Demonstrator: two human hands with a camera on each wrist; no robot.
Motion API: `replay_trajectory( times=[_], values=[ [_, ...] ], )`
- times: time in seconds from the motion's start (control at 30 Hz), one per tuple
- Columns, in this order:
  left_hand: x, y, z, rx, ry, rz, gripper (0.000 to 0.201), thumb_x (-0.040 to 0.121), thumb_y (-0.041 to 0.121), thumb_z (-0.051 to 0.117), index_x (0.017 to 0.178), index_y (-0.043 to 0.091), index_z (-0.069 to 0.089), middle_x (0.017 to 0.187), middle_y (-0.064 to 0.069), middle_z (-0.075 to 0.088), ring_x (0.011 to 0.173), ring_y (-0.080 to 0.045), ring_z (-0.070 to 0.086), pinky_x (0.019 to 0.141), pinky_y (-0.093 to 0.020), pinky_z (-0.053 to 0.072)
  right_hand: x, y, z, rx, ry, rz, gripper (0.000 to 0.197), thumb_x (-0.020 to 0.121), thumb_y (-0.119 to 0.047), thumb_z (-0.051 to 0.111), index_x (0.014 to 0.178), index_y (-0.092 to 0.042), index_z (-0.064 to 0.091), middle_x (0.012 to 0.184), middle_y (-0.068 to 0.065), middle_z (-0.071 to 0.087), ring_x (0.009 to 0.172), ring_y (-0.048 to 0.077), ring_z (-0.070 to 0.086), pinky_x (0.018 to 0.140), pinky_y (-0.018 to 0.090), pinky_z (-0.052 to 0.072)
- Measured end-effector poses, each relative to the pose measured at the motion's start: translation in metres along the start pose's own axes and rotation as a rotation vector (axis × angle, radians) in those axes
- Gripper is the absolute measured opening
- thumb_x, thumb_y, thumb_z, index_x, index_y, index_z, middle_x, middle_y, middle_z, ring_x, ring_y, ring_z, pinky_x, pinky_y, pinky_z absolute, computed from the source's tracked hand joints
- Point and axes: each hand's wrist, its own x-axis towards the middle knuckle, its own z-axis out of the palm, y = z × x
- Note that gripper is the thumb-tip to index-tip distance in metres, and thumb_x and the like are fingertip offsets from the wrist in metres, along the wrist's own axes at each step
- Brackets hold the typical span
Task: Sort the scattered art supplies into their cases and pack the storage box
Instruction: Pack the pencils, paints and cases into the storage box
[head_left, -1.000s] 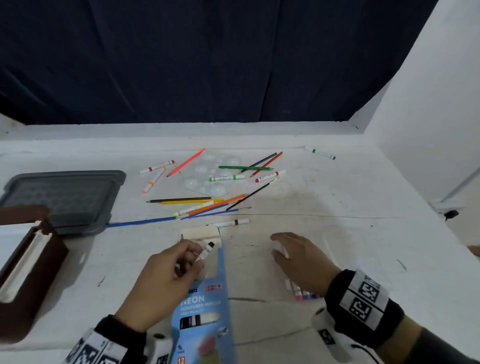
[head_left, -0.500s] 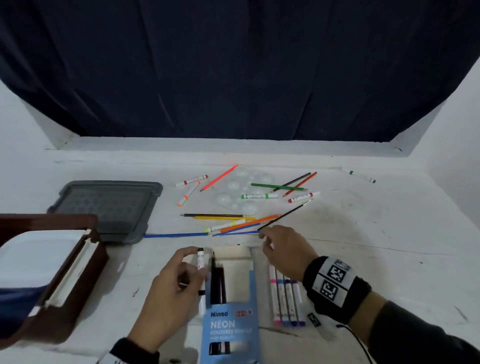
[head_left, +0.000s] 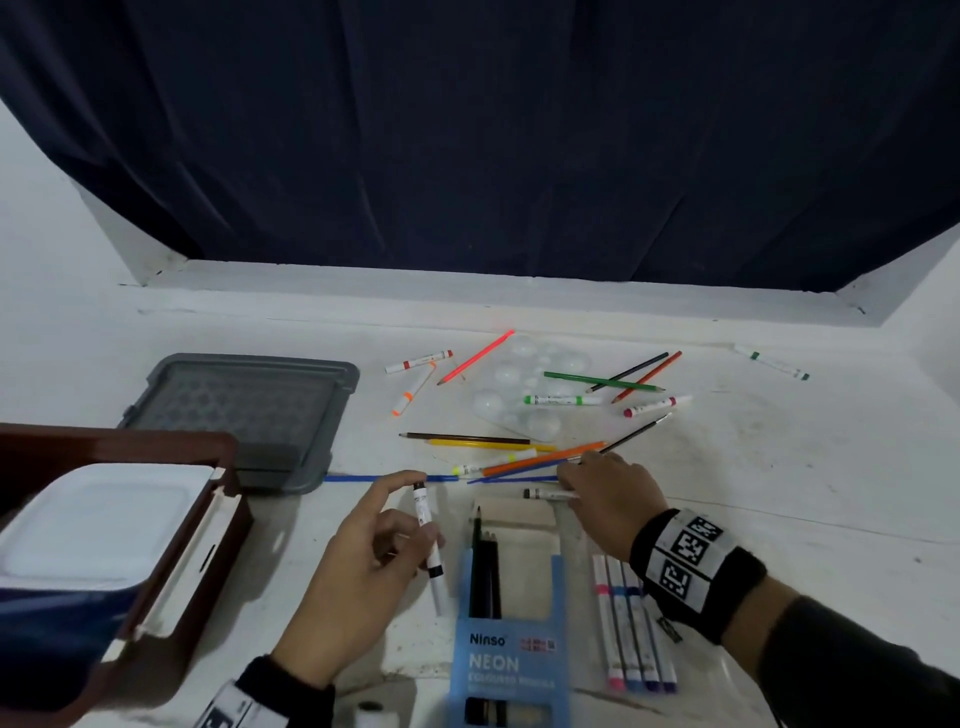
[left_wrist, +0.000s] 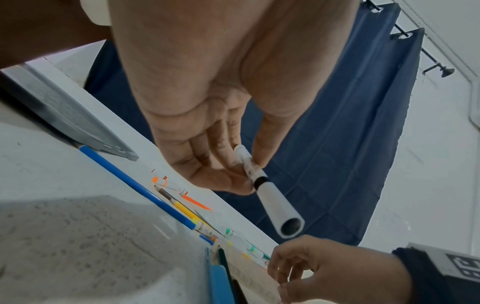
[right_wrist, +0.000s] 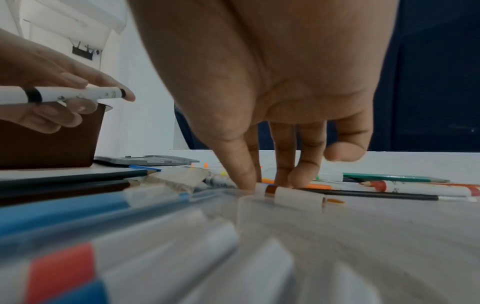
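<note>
Fingers (head_left: 400, 486) of the left hand (head_left: 358, 561) pinch a white marker with a black band (head_left: 427, 530) in the lower middle of the head view, holding it off the table (head_left: 779, 467). Half a second ago that marker stood close against the blue pencil box (head_left: 506, 660); now it hangs a little further left of it and leans slightly.

The right hand (head_left: 610, 499) has stayed at the near edge of the scattered pencils, but where it was touching the thin black pencil (head_left: 634, 434) earlier, its fingertips now press down on a brown-banded marker (head_left: 545, 493) lying on the table just above the box's open flap. From the right wrist view, thumb and fingers close on that marker (right_wrist: 285, 192) from either side, so the hand is pinching it.

Dark pencils (head_left: 483, 566) still sit in the box. Four markers (head_left: 631, 623) lie side by side in the clear case at its right, as before. The grey lid (head_left: 244, 410) and the brown storage box (head_left: 197, 535) keep to the left of the frame.
</note>
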Motion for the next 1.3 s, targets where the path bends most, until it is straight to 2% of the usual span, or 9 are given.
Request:
replay_trajectory(
  times=[0.1, 0.23, 0.43, 0.5, 0.6, 0.77, 0.97, 1.13, 1.3],
  values=[
    [-0.001, 0.003, 0.002, -0.025, -0.016, 0.011, 0.04, 0.094, 0.018, 0.064, 0.128, 0.037, 0.052, 0.08, -0.007, 0.072, 0.076, -0.021, 0.066, 0.086, -0.046, 0.052, -0.006, 0.003, -0.008, -0.007, 0.08, 0.014, 0.026, 0.099, -0.019, 0.043, 0.124, -0.021, 0.046, 0.119, 0.003, 0.058, 0.116, 0.027, 0.051, 0.092, 0.042, 0.04],
    [0.001, 0.011, 0.01, -0.043, -0.018, 0.035, 0.04, 0.093, 0.017, 0.065, 0.127, 0.035, 0.054, 0.076, -0.01, 0.068, 0.069, -0.019, 0.061, 0.083, -0.04, 0.049, -0.018, 0.019, -0.027, 0.282, 0.289, -0.02, 0.014, 0.102, -0.027, 0.042, 0.113, -0.023, 0.049, 0.085, 0.0, 0.059, 0.073, 0.024, 0.057, 0.065, 0.035, 0.044],
    [-0.008, 0.025, 0.05, -0.08, -0.019, 0.05, 0.04, 0.092, 0.018, 0.068, 0.125, 0.036, 0.053, 0.075, -0.012, 0.065, 0.071, -0.029, 0.061, 0.08, -0.035, 0.051, -0.058, 0.066, -0.041, 0.755, 0.395, 0.052, 0.007, 0.086, -0.029, 0.073, 0.085, -0.033, 0.067, 0.068, -0.003, 0.063, 0.062, 0.015, 0.057, 0.064, 0.026, 0.047],
    [-0.012, 0.031, 0.068, -0.082, -0.015, 0.051, 0.039, 0.091, 0.019, 0.069, 0.123, 0.035, 0.053, 0.076, -0.009, 0.066, 0.068, -0.02, 0.061, 0.074, -0.027, 0.05, -0.076, 0.083, -0.039, 0.835, 0.414, 0.054, 0.013, 0.08, -0.027, 0.079, 0.078, -0.031, 0.066, 0.066, -0.001, 0.063, 0.057, 0.016, 0.055, 0.059, 0.021, 0.044],
    [-0.018, 0.04, 0.096, -0.08, -0.011, 0.042, 0.03, 0.088, 0.022, 0.072, 0.111, 0.037, 0.06, 0.078, -0.006, 0.065, 0.07, -0.022, 0.06, 0.064, -0.025, 0.053, -0.098, 0.106, -0.03, 0.95, 0.38, 0.045, 0.011, 0.08, -0.021, 0.079, 0.073, -0.021, 0.07, 0.063, -0.004, 0.063, 0.055, 0.012, 0.053, 0.058, 0.019, 0.041],
    [-0.024, 0.05, 0.135, 0.117, -0.082, 0.183, 0.017, 0.084, 0.029, 0.075, 0.1, 0.032, 0.072, 0.091, 0.007, 0.067, 0.061, -0.019, 0.062, 0.064, -0.028, 0.051, -0.114, 0.128, -0.007, 1.181, 0.204, 0.077, 0.024, 0.092, -0.025, 0.068, 0.07, -0.013, 0.067, 0.06, -0.001, 0.058, 0.052, 0.016, 0.053, 0.055, 0.036, 0.045],
    [-0.019, 0.056, 0.165, 0.614, -0.362, 0.459, 0.021, 0.089, 0.024, 0.07, 0.106, 0.036, 0.075, 0.109, 0.021, 0.064, 0.097, 0.004, 0.062, 0.082, -0.017, 0.049, -0.119, 0.13, 0.007, 1.27, 0.01, 0.017, 0.026, 0.096, -0.024, 0.063, 0.085, 0.0, 0.063, 0.072, 0.014, 0.063, 0.057, 0.023, 0.059, 0.054, 0.038, 0.053],
    [-0.009, 0.051, 0.181, 0.832, -0.522, 0.483, 0.031, 0.092, 0.013, 0.064, 0.113, 0.031, 0.075, 0.122, 0.014, 0.065, 0.109, -0.003, 0.06, 0.093, -0.02, 0.047, -0.114, 0.12, 0.011, 1.189, -0.035, -0.004, 0.015, 0.091, -0.021, 0.069, 0.094, -0.009, 0.06, 0.06, 0.009, 0.064, 0.055, 0.03, 0.062, 0.058, 0.041, 0.058],
    [-0.001, 0.047, 0.188, 0.845, -0.527, 0.481, 0.031, 0.091, 0.013, 0.065, 0.115, 0.029, 0.075, 0.129, 0.014, 0.067, 0.119, -0.002, 0.059, 0.1, -0.017, 0.041, -0.107, 0.114, 0.011, 1.097, -0.077, -0.006, 0.009, 0.095, -0.017, 0.062, 0.094, -0.009, 0.06, 0.062, 0.011, 0.066, 0.056, 0.033, 0.066, 0.064, 0.045, 0.061]
  ],
)
